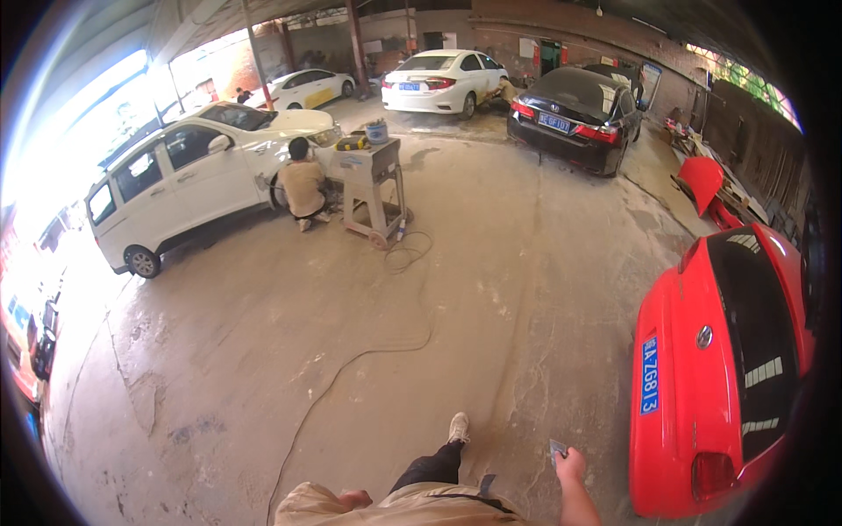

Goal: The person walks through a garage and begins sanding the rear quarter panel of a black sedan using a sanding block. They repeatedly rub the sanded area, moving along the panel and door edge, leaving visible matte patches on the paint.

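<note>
My right hand [571,463] grips a small flat scraper [557,448], its thin blade pointing forward and slightly left. Closest to that hand is the rear of a red Volkswagen car [684,368], apart from it on the right. My left hand [356,500] hangs low by my beige shirt [427,505]. It shows only in part, and whether its fingers hold anything is not visible. One of my shoes [459,427] is forward on the concrete floor [487,315].
A cable [342,375] winds across the floor to a wheeled metal cart [370,171] carrying a bucket [377,131]. Beside it a person [302,181] crouches at a white van [210,171]. Farther back stand a white sedan [424,89], another person [506,90] and a black Honda [566,115].
</note>
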### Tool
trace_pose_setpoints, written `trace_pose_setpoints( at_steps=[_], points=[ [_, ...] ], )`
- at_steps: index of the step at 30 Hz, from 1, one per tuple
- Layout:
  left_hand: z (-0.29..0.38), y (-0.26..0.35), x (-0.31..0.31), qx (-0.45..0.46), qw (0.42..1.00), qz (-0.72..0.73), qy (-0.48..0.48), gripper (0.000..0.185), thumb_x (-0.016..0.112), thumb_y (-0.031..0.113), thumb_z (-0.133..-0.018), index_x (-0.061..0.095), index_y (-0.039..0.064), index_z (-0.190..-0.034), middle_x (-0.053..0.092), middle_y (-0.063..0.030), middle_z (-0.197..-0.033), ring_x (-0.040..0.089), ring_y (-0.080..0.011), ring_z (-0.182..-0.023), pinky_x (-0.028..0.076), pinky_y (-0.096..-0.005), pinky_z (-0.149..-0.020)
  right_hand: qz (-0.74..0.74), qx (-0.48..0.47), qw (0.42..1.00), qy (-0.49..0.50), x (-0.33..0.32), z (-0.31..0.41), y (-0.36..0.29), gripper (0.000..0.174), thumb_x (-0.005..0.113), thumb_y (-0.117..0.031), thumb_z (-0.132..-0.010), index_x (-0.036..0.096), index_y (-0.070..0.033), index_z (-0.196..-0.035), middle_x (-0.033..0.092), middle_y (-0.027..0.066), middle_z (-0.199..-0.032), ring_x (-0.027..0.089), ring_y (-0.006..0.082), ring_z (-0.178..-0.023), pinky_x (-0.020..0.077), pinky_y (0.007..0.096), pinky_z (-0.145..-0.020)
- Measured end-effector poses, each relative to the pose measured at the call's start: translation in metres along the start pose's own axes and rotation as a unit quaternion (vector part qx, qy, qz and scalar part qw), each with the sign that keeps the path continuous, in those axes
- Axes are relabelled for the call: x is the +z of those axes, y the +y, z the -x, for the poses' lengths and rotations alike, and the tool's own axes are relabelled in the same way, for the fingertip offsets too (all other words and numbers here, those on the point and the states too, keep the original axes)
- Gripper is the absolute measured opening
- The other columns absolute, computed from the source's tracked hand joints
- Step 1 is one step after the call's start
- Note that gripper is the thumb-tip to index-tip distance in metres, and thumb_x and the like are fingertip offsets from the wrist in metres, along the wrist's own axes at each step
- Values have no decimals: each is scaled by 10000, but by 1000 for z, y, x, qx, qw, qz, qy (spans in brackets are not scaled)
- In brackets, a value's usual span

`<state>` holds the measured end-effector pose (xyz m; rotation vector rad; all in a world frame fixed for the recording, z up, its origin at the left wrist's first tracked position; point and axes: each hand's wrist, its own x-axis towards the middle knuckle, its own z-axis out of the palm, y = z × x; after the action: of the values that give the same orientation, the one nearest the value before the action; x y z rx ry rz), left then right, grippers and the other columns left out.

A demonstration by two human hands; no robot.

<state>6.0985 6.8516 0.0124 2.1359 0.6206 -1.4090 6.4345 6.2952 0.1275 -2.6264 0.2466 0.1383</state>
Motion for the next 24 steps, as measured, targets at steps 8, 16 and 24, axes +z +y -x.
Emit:
trace_pose_setpoints(
  at_steps=[8,16,24],
  points=[
    [-190,258,-340,105,980,-119,120,441,529,382,-1000,724,106,-1283,690,-179,-1360,647,-355,-1277,502,-480,-1087,91,166,975,-115,-25,-140,-8,409,788,-399,-804,707,-2,-862,713,241,-860,701,460,-829,547,531,-729],
    [-223,660,-694,236,939,-11,252,360,455,242,-1047,707,51,-1220,681,-194,-1342,668,-411,-1196,552,-513,-998,29,279,953,-113,-12,-283,21,395,775,-378,-812,704,8,-856,708,254,-852,699,472,-828,544,541,-729],
    [-372,766,-726,276,948,-160,7,406,515,372,-1014,736,120,-1244,749,-187,-1180,696,-394,-1131,538,-517,-989,-41,213,976,-32,-42,-671,10,381,763,-358,-821,700,17,-849,703,267,-843,696,484,-827,541,550,-728]
  ],
)
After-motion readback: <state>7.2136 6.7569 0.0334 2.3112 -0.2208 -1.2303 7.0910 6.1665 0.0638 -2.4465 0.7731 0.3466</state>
